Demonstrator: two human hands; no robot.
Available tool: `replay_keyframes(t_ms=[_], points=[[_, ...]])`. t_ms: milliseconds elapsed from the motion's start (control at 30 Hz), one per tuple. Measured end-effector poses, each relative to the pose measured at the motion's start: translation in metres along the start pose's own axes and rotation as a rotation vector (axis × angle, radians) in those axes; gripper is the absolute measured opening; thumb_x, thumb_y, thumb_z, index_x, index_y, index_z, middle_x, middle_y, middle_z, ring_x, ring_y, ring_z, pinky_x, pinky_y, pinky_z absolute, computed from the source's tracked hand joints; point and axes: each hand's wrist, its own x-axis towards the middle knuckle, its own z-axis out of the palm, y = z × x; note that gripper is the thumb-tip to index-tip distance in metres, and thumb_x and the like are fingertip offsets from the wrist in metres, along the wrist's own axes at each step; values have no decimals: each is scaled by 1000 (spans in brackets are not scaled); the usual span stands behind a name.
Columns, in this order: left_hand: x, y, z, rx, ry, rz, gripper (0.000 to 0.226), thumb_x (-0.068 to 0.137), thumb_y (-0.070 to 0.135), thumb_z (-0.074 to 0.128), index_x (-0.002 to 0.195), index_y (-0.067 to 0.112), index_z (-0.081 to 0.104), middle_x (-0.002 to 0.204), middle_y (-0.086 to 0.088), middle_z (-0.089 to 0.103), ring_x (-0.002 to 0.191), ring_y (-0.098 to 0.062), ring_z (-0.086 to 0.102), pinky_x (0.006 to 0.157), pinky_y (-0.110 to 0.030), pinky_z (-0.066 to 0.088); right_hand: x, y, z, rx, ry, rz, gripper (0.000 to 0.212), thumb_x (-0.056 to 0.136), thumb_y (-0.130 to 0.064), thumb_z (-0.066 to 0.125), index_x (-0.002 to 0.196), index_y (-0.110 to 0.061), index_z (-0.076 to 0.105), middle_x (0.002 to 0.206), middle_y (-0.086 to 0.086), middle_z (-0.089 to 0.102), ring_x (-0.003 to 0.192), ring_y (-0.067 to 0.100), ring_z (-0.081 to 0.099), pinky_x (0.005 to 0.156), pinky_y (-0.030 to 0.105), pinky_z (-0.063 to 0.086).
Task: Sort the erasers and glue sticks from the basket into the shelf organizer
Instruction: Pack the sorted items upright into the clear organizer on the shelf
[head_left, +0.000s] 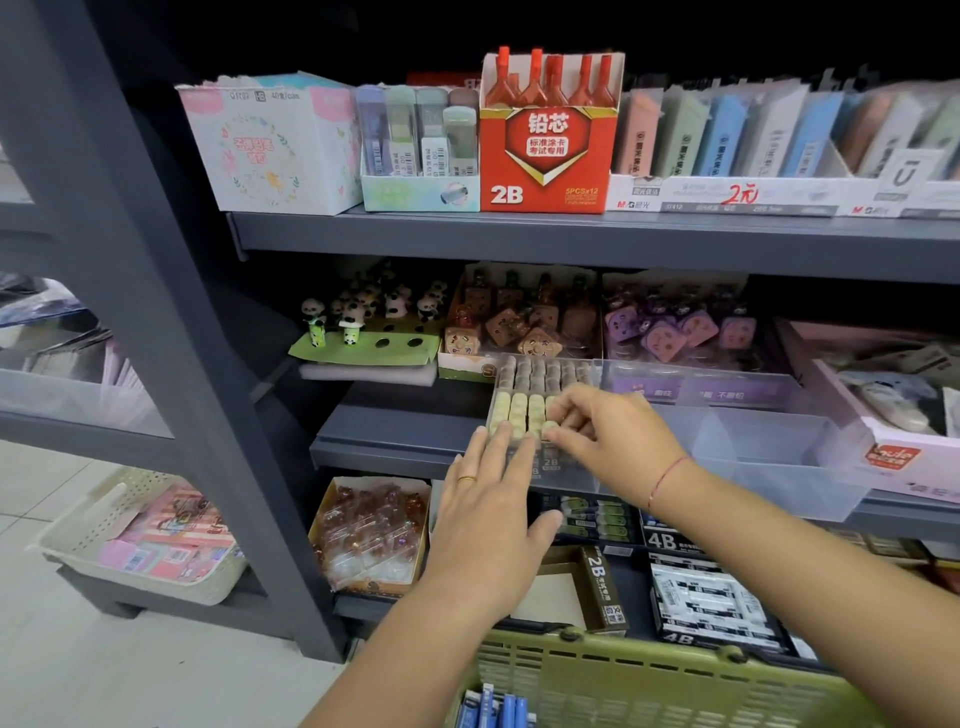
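Reach is from the front: upper shelf (571, 234) caps the gap above the organizer (769, 447). Its left compartment is packed with erasers (524, 410), and left hand (493, 499) and right hand (613, 431) crowd its front edge. Compartments to the right are open room. Panda display (363, 332) flanks left, pink box (883, 441) right, basket (649, 670) sits below

Clear plastic shelf organizer (753, 447) on the middle shelf, divided into compartments, leftmost one packed with upright rows of grey-brown erasers (540, 374) behind pale yellow erasers (519, 410), green slotted basket (623, 675) below, blue sticks (498, 709) inside.
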Motion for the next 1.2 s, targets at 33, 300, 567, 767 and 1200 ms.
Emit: replay_keyframes(t_ms=[33,300,567,767,1200], points=[[0,0,0,3,-1,1,71,99,46,41,153,33,-2,160,13,-16,144,-7,-22,118,-31,-9,-1,0,-1,-26,-3,-12,7,90,-32,62,90,-29,55,70,-18,60,73,5,59,91,29,41],[0,-1,3,21,8,-9,71,99,47,41,154,32,-1,160,11,-16,145,-7,-21,118,-32,-8,-15,-4,-1,-202,-84,16,16,97,-38,45,106,-27,54,89,-13,67,95,6,61,114,33,8],[-31,-15,21,-113,213,-139,66,99,42,40,154,24,7,161,5,7,146,-14,8,119,-37,14,-29,-8,-6,-136,-9,10,36,94,-36,53,127,-22,54,122,-5,61,118,18,50,104,36,32],[-87,-68,79,18,-66,-323,66,99,46,38,154,18,15,154,-6,30,138,-25,31,108,-41,32,-126,-10,39,377,125,75,11,89,-13,60,99,-17,65,95,-6,62,86,4,57,80,13,45],[-113,-89,124,-134,-64,-562,47,101,48,31,136,19,41,98,-8,68,91,-33,63,68,-37,46,-220,51,223,1175,-494,1267,81,79,-49,68,143,-9,38,145,7,43,132,22,43,109,38,38]])
